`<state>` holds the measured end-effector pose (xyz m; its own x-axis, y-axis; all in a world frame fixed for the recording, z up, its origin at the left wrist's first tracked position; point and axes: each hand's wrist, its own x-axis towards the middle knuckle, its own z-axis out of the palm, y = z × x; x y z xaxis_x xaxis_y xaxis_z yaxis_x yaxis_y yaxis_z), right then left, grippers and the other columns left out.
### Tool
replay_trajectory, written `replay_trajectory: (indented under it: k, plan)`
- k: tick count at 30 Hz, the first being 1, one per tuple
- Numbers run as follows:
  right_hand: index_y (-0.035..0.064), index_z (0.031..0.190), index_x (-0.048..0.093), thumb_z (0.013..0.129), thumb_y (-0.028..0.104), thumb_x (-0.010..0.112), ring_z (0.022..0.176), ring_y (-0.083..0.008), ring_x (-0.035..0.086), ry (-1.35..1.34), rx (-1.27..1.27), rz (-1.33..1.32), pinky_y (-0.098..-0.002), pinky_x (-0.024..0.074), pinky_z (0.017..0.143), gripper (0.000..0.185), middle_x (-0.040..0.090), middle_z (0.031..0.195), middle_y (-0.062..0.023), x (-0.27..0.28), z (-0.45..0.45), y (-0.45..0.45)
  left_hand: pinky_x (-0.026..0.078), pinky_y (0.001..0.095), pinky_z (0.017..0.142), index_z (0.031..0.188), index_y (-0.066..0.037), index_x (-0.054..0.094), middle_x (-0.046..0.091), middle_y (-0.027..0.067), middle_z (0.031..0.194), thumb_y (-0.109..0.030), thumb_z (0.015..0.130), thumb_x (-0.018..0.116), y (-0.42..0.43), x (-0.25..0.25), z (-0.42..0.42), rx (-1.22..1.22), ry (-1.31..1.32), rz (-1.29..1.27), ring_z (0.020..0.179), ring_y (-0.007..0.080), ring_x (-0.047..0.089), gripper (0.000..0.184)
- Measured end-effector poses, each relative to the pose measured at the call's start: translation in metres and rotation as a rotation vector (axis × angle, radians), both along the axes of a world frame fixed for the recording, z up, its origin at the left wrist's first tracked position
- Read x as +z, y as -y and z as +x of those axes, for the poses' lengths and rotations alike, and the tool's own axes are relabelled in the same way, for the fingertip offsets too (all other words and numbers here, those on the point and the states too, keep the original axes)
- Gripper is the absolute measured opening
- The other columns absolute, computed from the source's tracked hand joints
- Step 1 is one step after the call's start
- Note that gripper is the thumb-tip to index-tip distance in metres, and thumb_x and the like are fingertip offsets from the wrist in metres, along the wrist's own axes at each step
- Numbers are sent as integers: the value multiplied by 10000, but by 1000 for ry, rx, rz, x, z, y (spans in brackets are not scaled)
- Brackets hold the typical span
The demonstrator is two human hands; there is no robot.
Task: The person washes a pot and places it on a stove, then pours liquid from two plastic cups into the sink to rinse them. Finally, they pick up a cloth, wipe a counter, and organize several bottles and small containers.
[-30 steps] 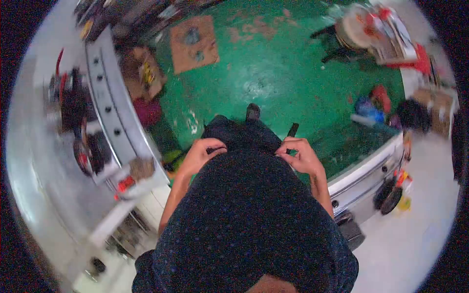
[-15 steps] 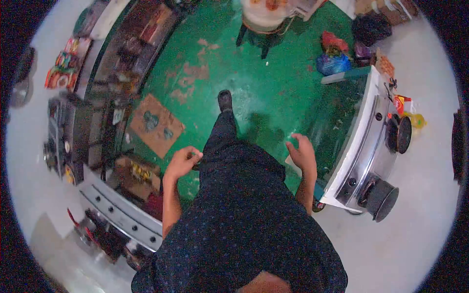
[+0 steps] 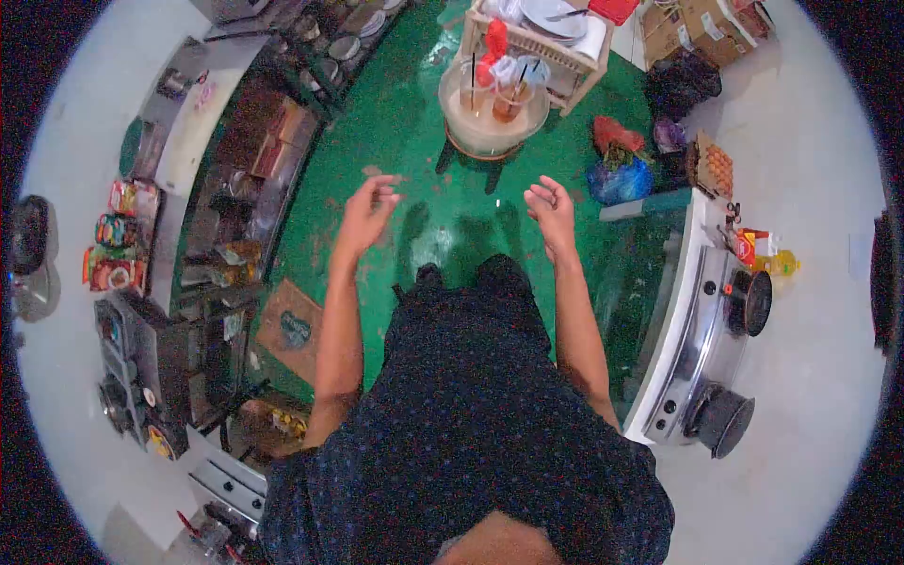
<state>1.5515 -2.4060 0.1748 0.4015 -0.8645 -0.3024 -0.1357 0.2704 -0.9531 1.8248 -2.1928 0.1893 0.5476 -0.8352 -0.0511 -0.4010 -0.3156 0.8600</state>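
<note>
the left hand (image 3: 370,215) and right hand (image 3: 554,215) had risen forward from beside the dark trousers (image 3: 507,281), fingers loosely bent, neither visibly holding anything. the round stool (image 3: 494,143) had come nearer, its two straw-topped plastic cups (image 3: 509,106) ahead between the hands, untouched.

Nearest to both hands: round pale surface (image 3: 471,127) on dark legs, far centre, brownish edge underneath. Left hand (image 3: 370,212) and right hand (image 3: 552,212) both short of it, fingers loosely curled. On it, two clear plastic cups with brown contents: left cup (image 3: 475,98) paler, right cup (image 3: 506,111) amber-brown and slightly nearer. Both look upright, each with a thin black straw. Crumpled blue plastic bag (image 3: 624,182), shiny, sits on the green floor (image 3: 405,141), right of right hand, well apart from cups.
</note>
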Motion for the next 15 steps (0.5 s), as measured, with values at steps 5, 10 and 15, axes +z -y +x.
replay_trajectory:
  k: [5, 10, 15]
  plan:
    - [19, 1332, 491, 813, 120, 784, 1061, -219, 624, -1, -23, -13, -341, 527, 890, 605, 607, 1205, -154, -21, 37, 91, 516, 349, 887, 1253, -52, 546, 656, 85, 1107, -155, 908, 672, 96, -55, 8, -23, -231, -80, 1013, 189, 631, 382]
    - [21, 1303, 522, 696, 266, 885, 1054, -235, 638, -145, 64, -109, -364, 542, 871, 748, 640, 1153, -151, -94, 57, 168, 516, 350, 905, 1284, -40, 516, 643, 87, 1093, -134, 885, 693, 163, -74, 7, -10, -241, 55, 1033, 190, 616, 446]
    - [1, 1319, 513, 592, 393, 927, 1064, -293, 645, -342, 188, -235, -393, 532, 909, 924, 641, 1187, -189, -116, 89, 195, 533, 410, 897, 1376, -47, 426, 580, 140, 1215, -143, 778, 802, 230, -98, 30, 163, -341, 92, 1033, 253, 618, 713]
